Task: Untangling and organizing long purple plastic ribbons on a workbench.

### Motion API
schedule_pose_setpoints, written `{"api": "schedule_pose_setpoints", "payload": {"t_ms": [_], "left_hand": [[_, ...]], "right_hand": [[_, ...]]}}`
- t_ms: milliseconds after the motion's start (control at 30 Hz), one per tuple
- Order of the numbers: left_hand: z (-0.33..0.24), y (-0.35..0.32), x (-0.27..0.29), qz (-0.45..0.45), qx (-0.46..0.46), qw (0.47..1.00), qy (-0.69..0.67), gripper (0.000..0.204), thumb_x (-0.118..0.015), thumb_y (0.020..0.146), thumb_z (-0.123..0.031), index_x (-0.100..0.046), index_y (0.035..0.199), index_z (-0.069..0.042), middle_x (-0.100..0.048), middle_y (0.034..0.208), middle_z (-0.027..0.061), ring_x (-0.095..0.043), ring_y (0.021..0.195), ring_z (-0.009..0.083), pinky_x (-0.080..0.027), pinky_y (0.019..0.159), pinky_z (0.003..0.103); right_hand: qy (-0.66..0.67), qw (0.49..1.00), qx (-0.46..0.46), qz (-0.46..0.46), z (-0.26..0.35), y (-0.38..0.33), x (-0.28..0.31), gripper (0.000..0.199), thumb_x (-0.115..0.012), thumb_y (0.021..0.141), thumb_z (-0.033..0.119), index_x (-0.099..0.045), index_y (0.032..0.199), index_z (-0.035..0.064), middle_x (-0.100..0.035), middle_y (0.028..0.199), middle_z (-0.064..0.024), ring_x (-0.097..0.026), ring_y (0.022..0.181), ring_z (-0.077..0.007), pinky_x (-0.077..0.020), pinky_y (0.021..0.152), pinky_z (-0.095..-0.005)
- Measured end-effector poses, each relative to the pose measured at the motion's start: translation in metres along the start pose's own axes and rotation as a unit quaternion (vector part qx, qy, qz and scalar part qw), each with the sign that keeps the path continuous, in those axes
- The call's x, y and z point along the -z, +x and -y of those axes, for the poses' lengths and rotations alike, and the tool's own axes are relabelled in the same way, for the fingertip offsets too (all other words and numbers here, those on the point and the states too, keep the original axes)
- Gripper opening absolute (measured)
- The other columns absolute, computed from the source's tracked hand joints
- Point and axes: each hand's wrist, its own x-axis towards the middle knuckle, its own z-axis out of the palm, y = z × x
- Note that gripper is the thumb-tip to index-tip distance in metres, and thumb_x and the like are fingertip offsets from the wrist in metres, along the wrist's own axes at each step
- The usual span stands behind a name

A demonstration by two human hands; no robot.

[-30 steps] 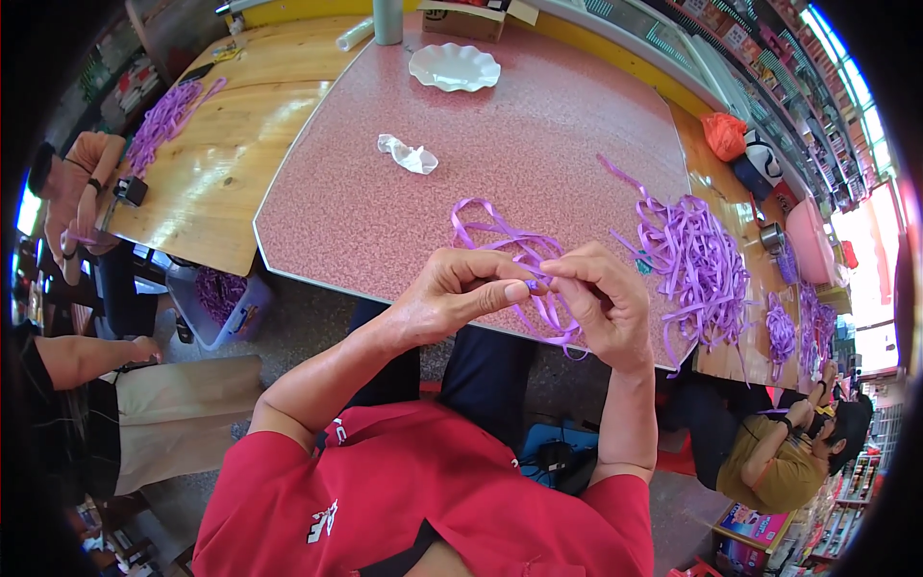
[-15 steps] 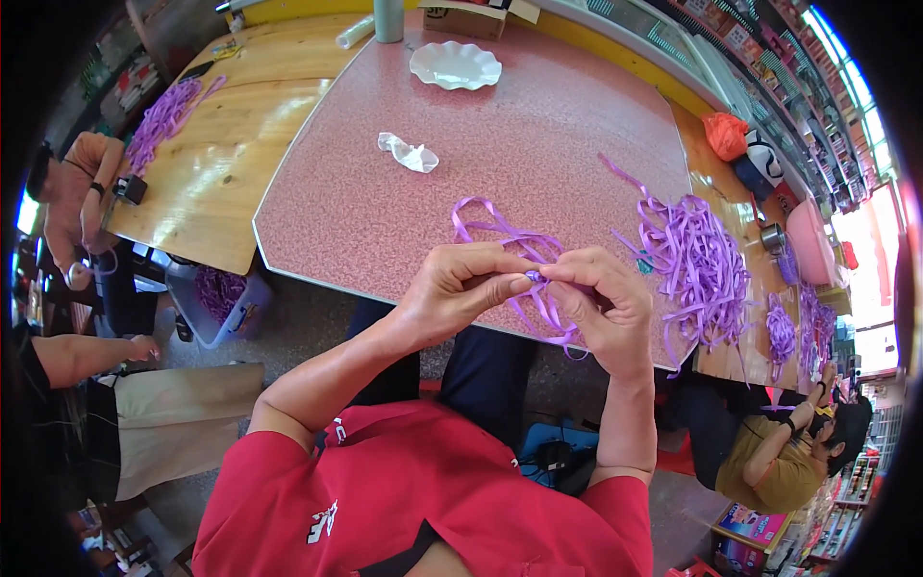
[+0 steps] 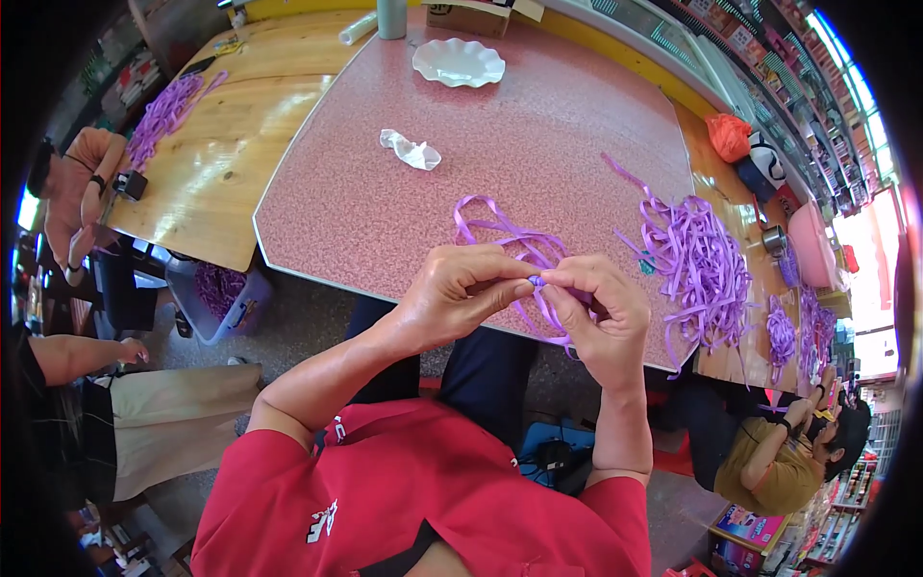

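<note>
Both my hands meet over the near edge of the pink speckled table point(image 3: 356, 212). Between thumb and forefinger, my left hand point(image 3: 457, 288) pinches a small knot or fold in a purple ribbon point(image 3: 481, 223). My right hand point(image 3: 606, 308) grips the same ribbon from the other side, its fingers curled. The ribbon's loops lie on the table beyond my fingers and hang below them over the edge. Fingertips hide the details of the knot. To the right of my right hand spreads a loose heap of purple ribbons point(image 3: 697, 269), with a small green bit at its left side.
A white scalloped plate point(image 3: 459, 62) and a crumpled white tissue point(image 3: 411, 150) lie farther back. On the left wooden table is another ribbon pile point(image 3: 163, 115); a plastic bin point(image 3: 245, 313) stands below. People sit at both sides. A pink basin point(image 3: 812, 243) stands at right.
My hands keep their pinch on the ribbon, with my right fingers slightly shifted. The ribbon end hanging below them has moved a little. At left, a person's hands have moved.
</note>
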Motion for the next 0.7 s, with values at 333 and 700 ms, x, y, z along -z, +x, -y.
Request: {"api": "schedule_pose_setpoints", "payload": {"t_ms": [333, 700], "left_hand": [[-0.003, 0.0, -0.004, -0.047, -0.04, 0.997, 0.045, 0.012, -0.071, 0.088, -0.004, -0.071, 0.1, 0.0, -0.062, 0.072, 0.0092, -0.059, 0.063, 0.0148, -0.044, 0.055, 0.03], [0.002, 0.006, 0.0, -0.031, 0.015, 0.999, 0.027, 0.014, -0.071, 0.088, -0.007, -0.069, 0.1, -0.001, -0.064, 0.074, 0.0129, -0.063, 0.063, 0.0236, -0.047, 0.057, 0.033]], "right_hand": [[-0.04, 0.999, 0.033, -0.001, 0.001, 0.003, -0.002, 0.016, -0.071, 0.082, -0.008, -0.072, 0.096, 0.0008, -0.066, 0.095, -0.0063, -0.059, 0.077, -0.007, -0.0431, 0.06, -0.0192], [0.009, 1.0, -0.001, -0.023, -0.011, 0.002, -0.008, 0.015, -0.067, 0.087, -0.009, -0.07, 0.099, -0.0006, -0.065, 0.099, -0.0078, -0.06, 0.072, -0.0072, -0.0468, 0.057, -0.0194]]}}
